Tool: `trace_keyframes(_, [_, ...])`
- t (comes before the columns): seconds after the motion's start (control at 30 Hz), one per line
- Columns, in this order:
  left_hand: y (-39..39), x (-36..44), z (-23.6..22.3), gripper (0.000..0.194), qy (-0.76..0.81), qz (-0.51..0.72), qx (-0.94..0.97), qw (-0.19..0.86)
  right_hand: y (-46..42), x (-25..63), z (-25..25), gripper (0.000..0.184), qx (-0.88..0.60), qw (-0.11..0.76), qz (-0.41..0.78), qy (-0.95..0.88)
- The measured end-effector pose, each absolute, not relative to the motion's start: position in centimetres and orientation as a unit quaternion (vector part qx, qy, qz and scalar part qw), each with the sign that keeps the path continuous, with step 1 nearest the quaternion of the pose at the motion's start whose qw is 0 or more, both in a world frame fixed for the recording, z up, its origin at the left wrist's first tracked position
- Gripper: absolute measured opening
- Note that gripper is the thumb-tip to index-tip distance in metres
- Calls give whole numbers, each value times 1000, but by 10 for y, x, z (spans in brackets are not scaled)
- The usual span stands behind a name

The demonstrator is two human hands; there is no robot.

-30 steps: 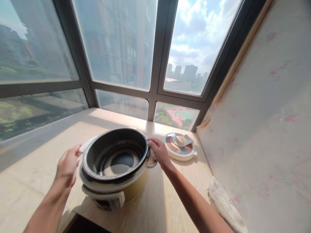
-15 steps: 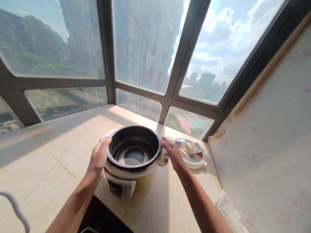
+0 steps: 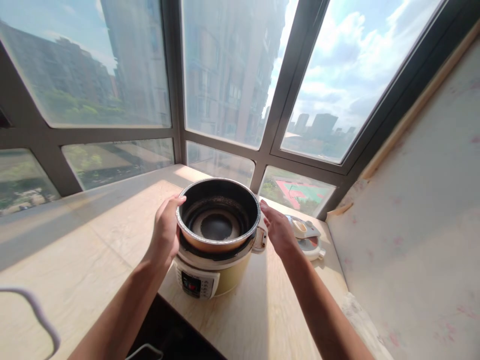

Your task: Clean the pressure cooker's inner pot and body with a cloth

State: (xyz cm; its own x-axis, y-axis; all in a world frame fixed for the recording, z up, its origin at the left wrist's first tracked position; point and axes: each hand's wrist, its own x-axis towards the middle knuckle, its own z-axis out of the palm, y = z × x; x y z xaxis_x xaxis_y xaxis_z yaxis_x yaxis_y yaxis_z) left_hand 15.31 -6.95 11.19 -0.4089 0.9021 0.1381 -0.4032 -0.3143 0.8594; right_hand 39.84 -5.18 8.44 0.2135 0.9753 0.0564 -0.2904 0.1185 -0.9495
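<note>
A yellow-and-white electric cooker [image 3: 215, 277] stands on the pale counter [image 3: 86, 240] by the windows. Its dark inner pot [image 3: 218, 216], copper-coloured outside, is raised partly out of the body. My left hand [image 3: 166, 231] grips the pot's left rim, thumb on top. Pressed against the right rim, beside the cooker's side handle, is my right hand [image 3: 278, 229]. The pot looks empty inside.
The cooker's lid [image 3: 305, 234] lies on the counter to the right, partly behind my right hand. A papered wall [image 3: 412, 215] closes the right side. Window frames [image 3: 176, 100] run along the back. A white wire loop [image 3: 33, 315] shows at the lower left; a dark gap sits below the counter edge.
Both hands closed in on the pot's rim and the inner pot has risen out of the cooker body. The camera has pulled back and shifted the scene rightward.
</note>
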Motion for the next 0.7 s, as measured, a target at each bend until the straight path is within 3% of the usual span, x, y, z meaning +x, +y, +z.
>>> trace_keyframes(0.2, [-98,190,152,40,297,766,384,421,-82,384,131,47,-276,724,468,-424])
trace_keyframes(0.3, [-121,215,170,49,227,759,449,414,-99,392,152,53,-271,769,387,-431])
trace_keyframes(0.5, [-153,262,186,48,100,705,533,457,-146,442,168,54,-309,815,259,-417])
trace_keyframes(0.7, [-172,310,153,91,107,616,546,558,-208,490,143,45,-352,840,185,-368])
